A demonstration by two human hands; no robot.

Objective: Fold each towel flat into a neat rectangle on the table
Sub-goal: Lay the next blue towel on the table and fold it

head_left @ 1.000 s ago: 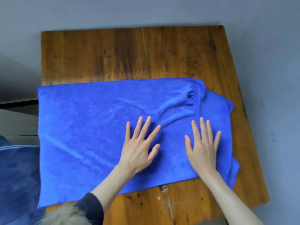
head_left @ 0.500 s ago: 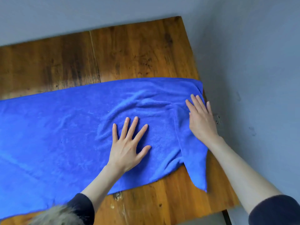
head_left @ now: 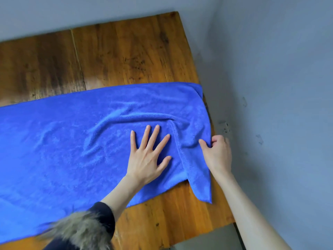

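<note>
Since half a second ago, the right hand (head_left: 217, 150) has slid down the right edge of the blue towel (head_left: 68, 141) and changed from lying flat to pinching that edge: the thumb lies on top of the cloth and the fingers curl at the border. The left hand (head_left: 146, 156) has stayed almost in the same place, spread flat with straight fingers, pressing the towel just left of a raised fold line.

The towel lies across the wooden table (head_left: 126, 56), covering its near half; its right end reaches the table's right edge, and one corner lies loose toward the near edge of the table. Wrinkles run from the left hand toward the far side of the towel.

To do this step well, I think the left palm should keep the cloth fixed while the right hand pulls the edge outward and smooth, so the wrinkles and the loose corner become straight before any folding. A pull that is too strong could drag the whole towel off the table's right side.

Both forearms reach forward from the near side of the table; the left one has a dark sleeve (head_left: 102, 215) with fur trim.
</note>
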